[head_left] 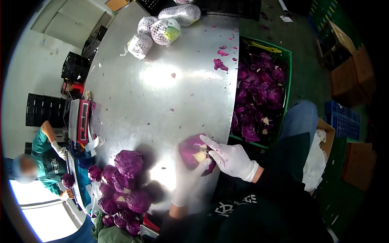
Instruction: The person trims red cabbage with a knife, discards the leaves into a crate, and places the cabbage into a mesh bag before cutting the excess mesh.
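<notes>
A red cabbage (190, 148) with a pale cut stem end is held over the metal table's near edge. My left hand (184, 178), in a white glove, is wrapped round its lower left side, with the thumb by the stem. My right hand (234, 160), also gloved, grips the right side, fingers closed at the leaves beside the stem. Whether a loose leaf is between those fingers is hard to see. To the left lies a pile of red cabbages (129, 164).
A green crate (290, 73) of purple leaves stands beside the metal table (133, 97). Net-wrapped cabbages (165, 31) lie at the far end. A red scale (83, 121) stands left, near a co-worker in a green shirt (40, 143). Cardboard boxes (352, 77) are at right.
</notes>
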`<state>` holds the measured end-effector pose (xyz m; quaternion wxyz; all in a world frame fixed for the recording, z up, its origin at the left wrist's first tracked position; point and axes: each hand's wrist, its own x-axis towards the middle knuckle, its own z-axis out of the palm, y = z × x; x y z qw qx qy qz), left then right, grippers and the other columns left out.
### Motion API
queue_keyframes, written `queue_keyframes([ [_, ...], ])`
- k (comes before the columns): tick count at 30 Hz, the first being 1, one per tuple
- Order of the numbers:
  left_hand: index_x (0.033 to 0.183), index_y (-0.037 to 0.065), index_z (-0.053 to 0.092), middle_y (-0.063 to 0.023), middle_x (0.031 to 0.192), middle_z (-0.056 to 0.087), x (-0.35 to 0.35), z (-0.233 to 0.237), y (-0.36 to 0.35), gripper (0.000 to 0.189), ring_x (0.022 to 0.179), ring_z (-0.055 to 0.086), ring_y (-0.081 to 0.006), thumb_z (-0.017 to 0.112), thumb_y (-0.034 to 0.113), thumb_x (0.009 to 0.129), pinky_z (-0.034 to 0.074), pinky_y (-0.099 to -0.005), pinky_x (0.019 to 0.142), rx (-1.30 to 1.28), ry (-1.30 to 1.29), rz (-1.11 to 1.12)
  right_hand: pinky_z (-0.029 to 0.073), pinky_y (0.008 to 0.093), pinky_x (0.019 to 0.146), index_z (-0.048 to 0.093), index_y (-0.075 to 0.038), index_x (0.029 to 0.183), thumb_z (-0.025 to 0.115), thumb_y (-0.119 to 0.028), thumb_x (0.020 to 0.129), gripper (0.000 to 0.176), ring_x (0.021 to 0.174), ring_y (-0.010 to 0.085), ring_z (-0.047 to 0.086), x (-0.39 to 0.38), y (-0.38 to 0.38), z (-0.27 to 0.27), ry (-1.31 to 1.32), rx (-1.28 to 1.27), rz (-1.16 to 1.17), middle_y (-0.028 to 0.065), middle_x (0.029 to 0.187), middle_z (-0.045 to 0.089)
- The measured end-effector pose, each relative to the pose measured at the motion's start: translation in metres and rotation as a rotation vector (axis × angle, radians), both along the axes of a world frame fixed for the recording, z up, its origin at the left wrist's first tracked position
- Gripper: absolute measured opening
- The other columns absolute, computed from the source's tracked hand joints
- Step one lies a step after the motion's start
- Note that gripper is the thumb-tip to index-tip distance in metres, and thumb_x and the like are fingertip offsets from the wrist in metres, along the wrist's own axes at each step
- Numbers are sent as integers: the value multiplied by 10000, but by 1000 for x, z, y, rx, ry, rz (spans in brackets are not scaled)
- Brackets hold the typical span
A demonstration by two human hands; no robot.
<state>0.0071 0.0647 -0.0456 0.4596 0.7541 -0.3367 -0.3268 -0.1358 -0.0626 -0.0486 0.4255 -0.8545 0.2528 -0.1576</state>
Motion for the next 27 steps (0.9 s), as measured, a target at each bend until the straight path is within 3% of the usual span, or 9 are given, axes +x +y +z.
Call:
queue_keyframes([
  [4, 1469, 33, 235, -133, 1297, 495, -6, 16, -9, 905, 1171, 531, -212, 793, 27, 756, 478, -352, 986, -2, 95, -2, 539, 409, 575, 552, -141, 1372, 525, -264, 996, 396, 627, 331, 654, 6, -2, -12, -182, 33, -126, 155, 749, 653],
  [7, 1443, 26, 270, -125, 1307, 471, -19, 19, -4, 926, 1201, 499, -230, 829, 44, 705, 463, -357, 1002, -125, -44, -75, 533, 379, 607, 640, -80, 1239, 502, -258, 1025, 310, 680, 327, 669, -2, -52, -44, -29, 266, -434, 208, 773, 642],
  [10, 1473, 40, 237, -133, 1340, 461, -7, 10, 3, 890, 1226, 501, -234, 768, 3, 760, 470, -363, 1016, -2, 196, 101, 493, 338, 574, 613, -86, 1292, 516, -207, 1025, 309, 616, 330, 649, 1, -40, -8, -77, 334, -287, 215, 714, 598],
  [12, 1479, 21, 221, -143, 1338, 458, -2, 13, -2, 870, 1209, 508, -227, 760, 17, 795, 470, -356, 1007, -38, 361, 175, 552, 301, 829, 462, -40, 1425, 473, -255, 1037, 444, 956, 310, 709, -5, -23, -6, -38, 252, -135, 184, 1136, 681],
  [14, 1482, -3, 203, -150, 1319, 461, 1, 14, 0, 905, 1203, 502, -225, 783, 26, 788, 467, -349, 1001, -64, 404, 192, 581, 333, 786, 318, -63, 1515, 504, -214, 1013, 556, 928, 322, 708, -13, -4, 12, -58, 170, -6, 177, 1181, 669],
  [17, 1493, 2, 184, -148, 1315, 463, 1, 17, -5, 911, 1188, 513, -214, 774, 13, 800, 476, -341, 993, -54, 396, 153, 542, 359, 571, 329, -75, 1518, 579, -210, 965, 622, 657, 295, 671, -12, 3, 20, 73, 9, 63, 117, 836, 684],
  [20, 1498, 4, 181, -148, 1318, 462, 5, 17, -5, 904, 1177, 529, -212, 772, 6, 813, 485, -338, 987, -14, 388, 127, 534, 366, 519, 285, -116, 1537, 575, -256, 957, 663, 562, 273, 651, -8, -1, 10, 78, -112, 81, 120, 720, 654],
  [24, 1490, -1, 190, -145, 1323, 468, 4, 21, -12, 886, 1190, 530, -211, 771, 16, 822, 488, -332, 987, -54, 429, 152, 534, 366, 511, 419, -150, 1479, 560, -261, 961, 548, 544, 270, 631, 2, -7, 2, 37, -205, 50, 96, 638, 606],
  [27, 1484, 12, 210, -138, 1323, 483, 1, 20, -12, 861, 1193, 527, -209, 764, 40, 826, 478, -341, 997, -60, 407, 196, 504, 369, 514, 445, -157, 1475, 542, -220, 980, 508, 566, 283, 609, 11, -2, 0, 53, -139, -1, 92, 739, 646],
])
